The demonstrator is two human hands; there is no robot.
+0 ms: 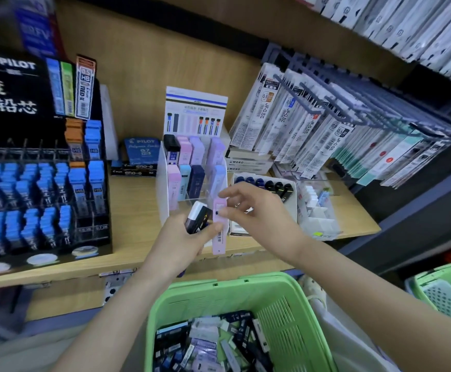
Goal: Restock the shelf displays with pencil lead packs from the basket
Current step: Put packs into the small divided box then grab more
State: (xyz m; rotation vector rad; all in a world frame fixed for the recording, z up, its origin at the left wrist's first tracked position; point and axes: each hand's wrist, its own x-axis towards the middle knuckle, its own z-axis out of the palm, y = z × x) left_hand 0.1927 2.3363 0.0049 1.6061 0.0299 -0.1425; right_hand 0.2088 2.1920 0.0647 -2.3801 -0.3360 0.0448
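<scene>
My left hand (pixel 184 241) grips a small bunch of lead packs, with a dark pack with a white cap (pixel 198 217) on top and a pink pack (pixel 218 232) at the right side. My right hand (pixel 256 210) pinches the top of that pink pack with thumb and forefinger. Both hands hover just in front of the white tiered display (pixel 192 167) that holds pink, lilac, light blue and dark packs. Below, a green basket (pixel 272 299) holds several loose lead packs (pixel 208 345).
A black Pilot display (pixel 41 167) full of blue lead cases stands at the left of the wooden shelf (pixel 133 200). Hanging refill packets (pixel 326 130) fill the right. A tray of dark-capped items (pixel 267 183) and a clear divided box (pixel 318 210) sit beside the white display. Another green basket (pixel 447 288) is at the far right.
</scene>
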